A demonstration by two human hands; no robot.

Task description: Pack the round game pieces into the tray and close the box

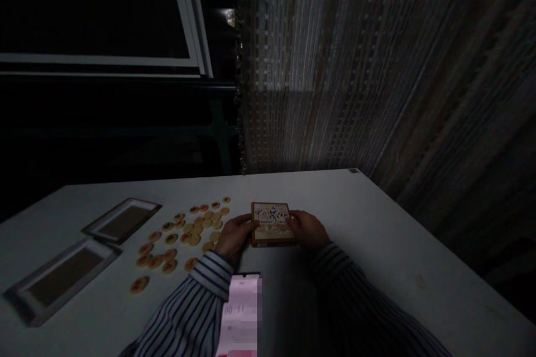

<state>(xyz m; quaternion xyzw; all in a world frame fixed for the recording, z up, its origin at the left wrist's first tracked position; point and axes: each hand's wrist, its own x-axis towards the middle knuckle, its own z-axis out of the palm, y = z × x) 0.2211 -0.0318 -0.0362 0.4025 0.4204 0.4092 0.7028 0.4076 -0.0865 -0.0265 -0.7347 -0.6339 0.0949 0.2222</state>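
A small brown Chinese chess box with printed lettering on its top lies between my two hands, over the white table. My left hand grips its left side, thumb on the top edge. On the right side, my right hand holds it the same way, thumb resting on the printed face. Left of my left hand, many round wooden chess pieces lie scattered, some with red or dark characters facing up, others plain side up. The undersides of my fingers are hidden by the box.
Two open box halves, an upper tray and a nearer tray, lie at the table's left. A lit phone rests below my left forearm. The white table ends at a striped curtain behind.
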